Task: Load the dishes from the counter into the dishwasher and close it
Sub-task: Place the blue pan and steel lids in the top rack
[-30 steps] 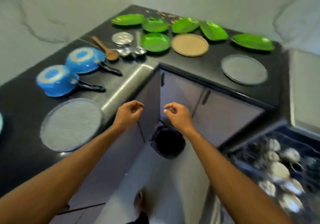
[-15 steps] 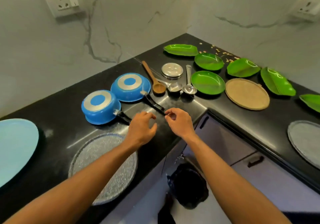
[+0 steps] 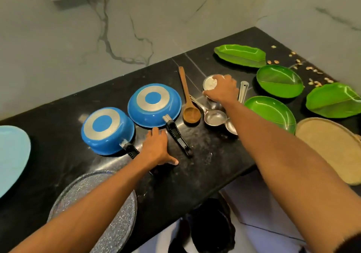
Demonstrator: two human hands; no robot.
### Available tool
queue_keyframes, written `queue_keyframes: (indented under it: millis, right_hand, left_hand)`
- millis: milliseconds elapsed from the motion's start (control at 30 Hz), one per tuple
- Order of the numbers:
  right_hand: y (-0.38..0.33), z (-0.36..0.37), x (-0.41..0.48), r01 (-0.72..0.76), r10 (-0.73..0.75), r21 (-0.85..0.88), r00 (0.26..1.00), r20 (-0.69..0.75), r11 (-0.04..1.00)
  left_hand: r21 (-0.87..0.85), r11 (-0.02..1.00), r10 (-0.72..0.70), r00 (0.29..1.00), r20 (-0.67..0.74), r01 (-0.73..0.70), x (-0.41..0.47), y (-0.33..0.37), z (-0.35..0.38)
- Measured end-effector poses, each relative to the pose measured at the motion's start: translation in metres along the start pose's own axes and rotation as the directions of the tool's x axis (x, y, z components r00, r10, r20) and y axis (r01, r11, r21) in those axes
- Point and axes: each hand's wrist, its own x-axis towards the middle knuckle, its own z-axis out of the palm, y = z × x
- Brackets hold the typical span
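Reaching past the steel ladles [image 3: 214, 117], the right hand [image 3: 222, 90] curls its fingers over the small steel lid [image 3: 209, 83] directly beneath it on the counter [image 3: 205, 166]; the left hand [image 3: 157, 147] lies spread flat, farther off.

A blue saucepan [image 3: 107, 130] and blue frying pan [image 3: 154, 105] lie upside down in the middle, handles pointing near. To their right lie a wooden spoon [image 3: 188, 104], steel lid [image 3: 210, 83] and ladles [image 3: 214, 116]. Green leaf-shaped plates [image 3: 279, 81] sit far right.
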Motion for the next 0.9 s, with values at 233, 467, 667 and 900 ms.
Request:
queue_keyframes:
  millis: [233, 467, 667, 900]
  right_hand:
    - [-0.003, 0.016, 0.04, -0.121, 0.13, -0.066, 0.979, 0.159, 0.99]
    - [-0.003, 0.005, 0.041, -0.194, 0.19, 0.016, 0.973, 0.129, 0.981]
    - [-0.011, -0.02, -0.009, -0.146, 0.145, 0.135, 0.989, 0.016, 0.98]
    - [-0.022, -0.034, -0.134, -0.158, 0.17, 0.134, 0.982, -0.085, 0.978]
  left_hand:
    - [-0.032, 0.997, -0.074, 0.995, 0.072, 0.076, 0.002, 0.013, -0.011]
    - [-0.08, 0.992, -0.087, 0.991, 0.097, 0.095, -0.001, 0.017, -0.015]
    - [-0.07, 0.995, -0.066, 0.993, 0.098, 0.073, -0.002, 0.016, -0.013]
    - [-0.052, 0.999, 0.016, 1.0, -0.024, -0.017, -0.016, 0.005, -0.012]
